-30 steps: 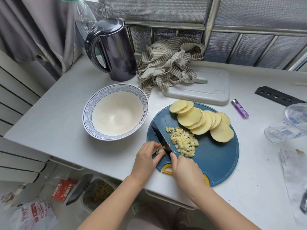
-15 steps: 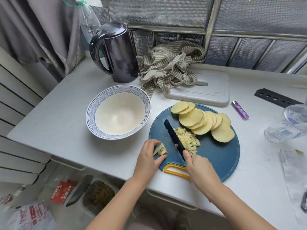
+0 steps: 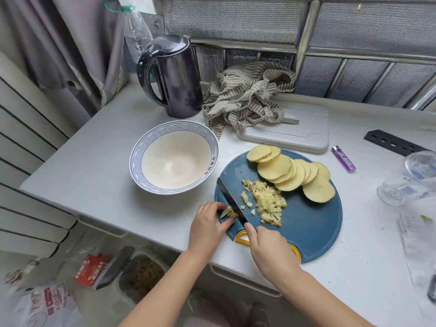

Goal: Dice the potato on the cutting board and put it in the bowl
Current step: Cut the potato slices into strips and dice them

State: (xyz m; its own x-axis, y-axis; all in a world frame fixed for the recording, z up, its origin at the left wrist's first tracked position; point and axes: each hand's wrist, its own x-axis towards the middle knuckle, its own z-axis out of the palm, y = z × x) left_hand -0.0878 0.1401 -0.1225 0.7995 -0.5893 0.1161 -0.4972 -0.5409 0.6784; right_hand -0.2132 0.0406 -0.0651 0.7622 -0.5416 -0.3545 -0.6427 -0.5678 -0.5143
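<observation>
Round blue cutting board [image 3: 306,223] bears overlapping pale potato slices [image 3: 290,173] and a diced pile [image 3: 267,202]; patterned bowl [image 3: 139,152] beside it holds nothing.

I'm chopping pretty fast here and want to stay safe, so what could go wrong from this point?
Left hand fingers pinch a small potato piece right against the black knife blade; a slip could nick them. The round blue cutting board overhangs the white counter edge near the right hand, so pressure there might tip it. Loose potato dice could scatter when moved to the empty patterned bowl.
</observation>
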